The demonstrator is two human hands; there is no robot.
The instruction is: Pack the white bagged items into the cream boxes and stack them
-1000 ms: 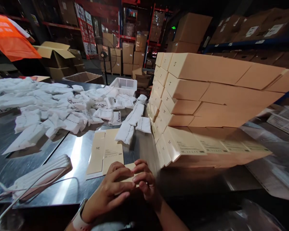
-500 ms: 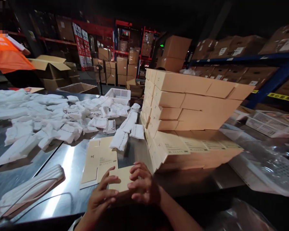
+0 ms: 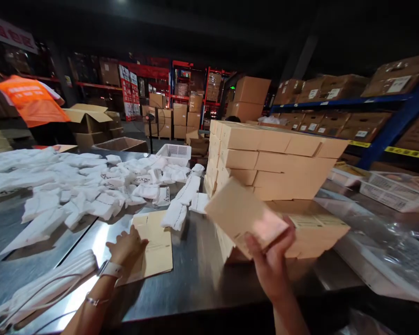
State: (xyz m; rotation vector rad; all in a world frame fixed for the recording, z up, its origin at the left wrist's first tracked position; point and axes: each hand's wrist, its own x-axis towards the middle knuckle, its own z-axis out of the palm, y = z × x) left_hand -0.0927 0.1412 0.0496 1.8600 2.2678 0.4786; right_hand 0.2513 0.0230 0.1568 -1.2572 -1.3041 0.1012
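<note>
My right hand [image 3: 270, 260] holds a closed tan box [image 3: 242, 216], lifted and tilted in front of the big stack of tan boxes [image 3: 279, 153]. My left hand [image 3: 125, 245] rests on a pile of flat, unfolded tan cartons [image 3: 157, 242] lying on the steel table [image 3: 195, 279]; I cannot tell whether its fingers grip one. White wrapped packets [image 3: 176, 214] lie just beyond the flat cartons.
A wide heap of white packets [image 3: 73, 181] covers the table's left half. A white basket [image 3: 176, 152] stands behind it. White bars with a cable [image 3: 45, 284] lie at the front left. Clear plastic [image 3: 377, 242] is on the right. A person in an orange vest [image 3: 31, 100] stands far left.
Both hands were pressing a small box shut at the table's front edge. Now my right hand has lifted that box toward the stack, and my left hand has moved left onto the flat cartons.
</note>
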